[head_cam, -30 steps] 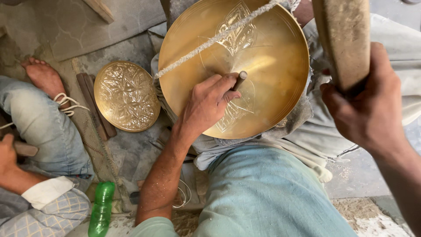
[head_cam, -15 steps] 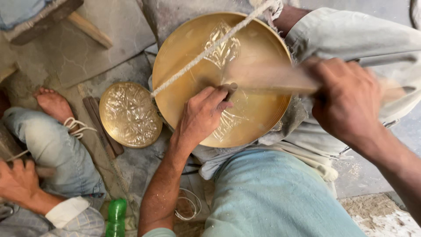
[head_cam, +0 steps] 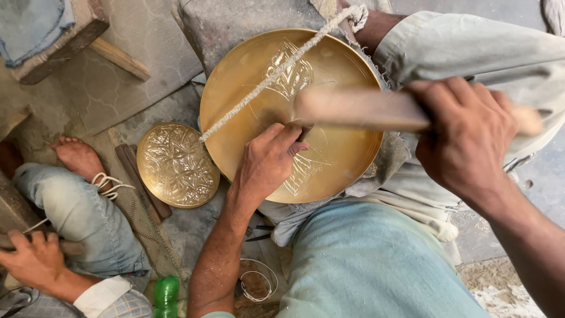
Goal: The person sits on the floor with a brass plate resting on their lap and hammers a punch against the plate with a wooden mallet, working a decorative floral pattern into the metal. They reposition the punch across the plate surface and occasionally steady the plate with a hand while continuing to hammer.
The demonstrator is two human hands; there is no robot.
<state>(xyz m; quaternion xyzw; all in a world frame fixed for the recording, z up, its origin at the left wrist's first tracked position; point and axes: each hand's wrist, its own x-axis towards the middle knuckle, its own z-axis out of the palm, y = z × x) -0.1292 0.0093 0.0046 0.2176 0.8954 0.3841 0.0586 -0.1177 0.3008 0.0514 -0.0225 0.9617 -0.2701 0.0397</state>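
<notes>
A large round brass plate (head_cam: 247, 76) with an engraved pattern rests on my lap, with a taut rope (head_cam: 271, 79) crossing it diagonally. My left hand (head_cam: 268, 159) grips a small chisel against the plate's middle. My right hand (head_cam: 468, 135) is shut on a wooden mallet (head_cam: 359, 109), blurred, with its head right above the chisel.
A smaller engraved brass plate (head_cam: 175, 166) lies on the floor to the left. Another person sits at left, with a bare foot (head_cam: 76, 156), a jeans-clad leg (head_cam: 82, 218) and a hand (head_cam: 35, 262). A green bottle (head_cam: 166, 297) stands at the bottom. A wooden block (head_cam: 53, 35) is top left.
My right hand has swung the mallet down from raised at the upper right to the chisel head. My left hand stays on the chisel. The view has shifted slightly.
</notes>
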